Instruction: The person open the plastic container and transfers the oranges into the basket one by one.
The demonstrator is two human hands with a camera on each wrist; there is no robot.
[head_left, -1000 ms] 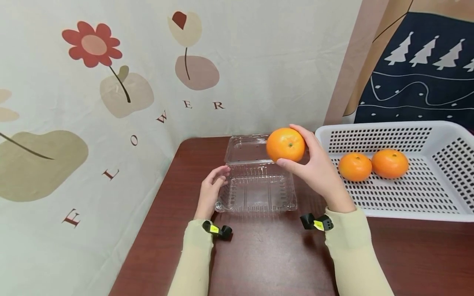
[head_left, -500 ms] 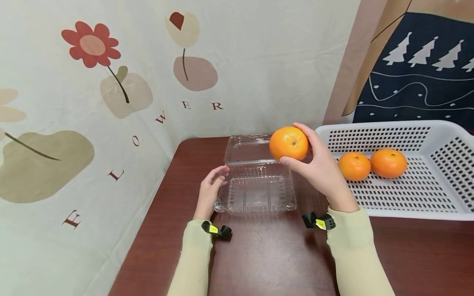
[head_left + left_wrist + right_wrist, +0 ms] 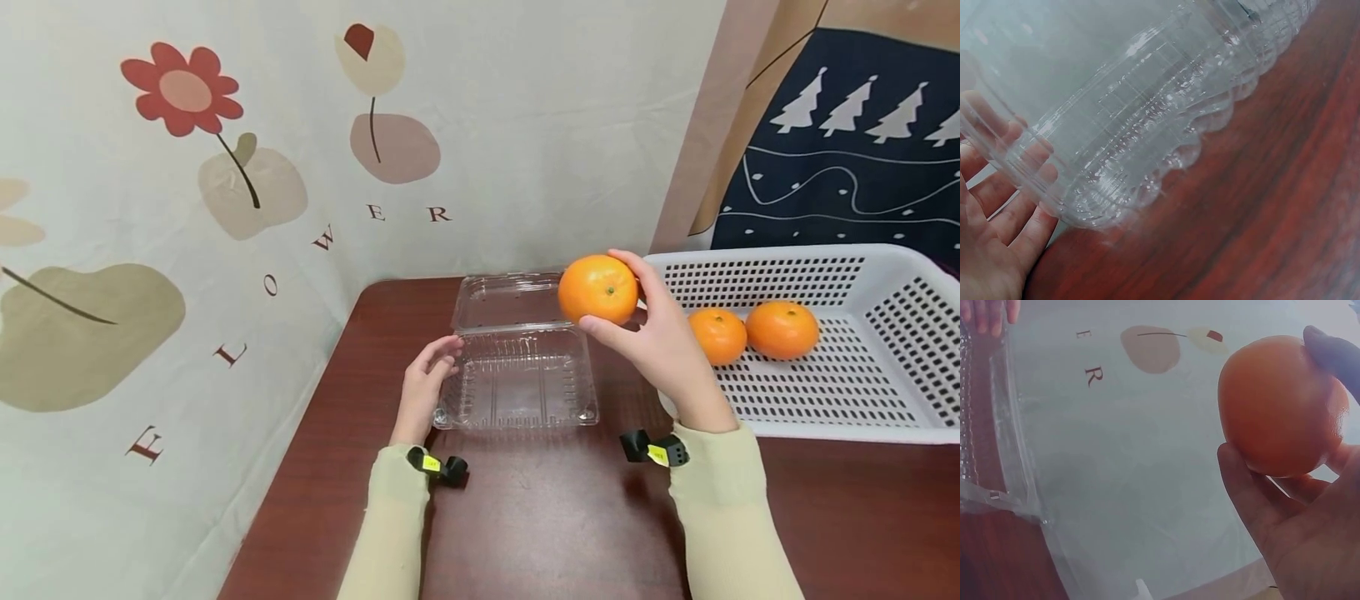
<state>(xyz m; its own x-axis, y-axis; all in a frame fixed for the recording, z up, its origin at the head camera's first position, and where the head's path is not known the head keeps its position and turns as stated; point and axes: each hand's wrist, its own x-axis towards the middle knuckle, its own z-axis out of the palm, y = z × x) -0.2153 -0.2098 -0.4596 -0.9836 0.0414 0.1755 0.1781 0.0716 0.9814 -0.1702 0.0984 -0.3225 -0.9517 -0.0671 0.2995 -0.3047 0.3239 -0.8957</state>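
My right hand (image 3: 667, 350) grips an orange (image 3: 597, 289) between thumb and fingers. It holds the fruit up in the air, right of the hinge of a clear plastic clamshell box (image 3: 525, 379). The box stands open on the table with its lid (image 3: 502, 302) laid back toward the wall. At the box's left side is my left hand (image 3: 423, 392), its fingers loosely extended. In the left wrist view those fingers (image 3: 1035, 231) lie against the transparent side wall (image 3: 1066, 206). The right wrist view shows the held orange (image 3: 1282, 406) close up, with thumb and fingertips around it.
A white perforated basket (image 3: 817, 412) stands on the right, with two more oranges, one (image 3: 717, 336) partly behind my right hand and another (image 3: 782, 330) beside it. The brown table (image 3: 540, 517) meets a flower-print cloth (image 3: 555, 150) at the back and left.
My right hand has shifted slightly right with the orange, toward the basket. The left hand stays at the box's left side, and the box keeps its place.
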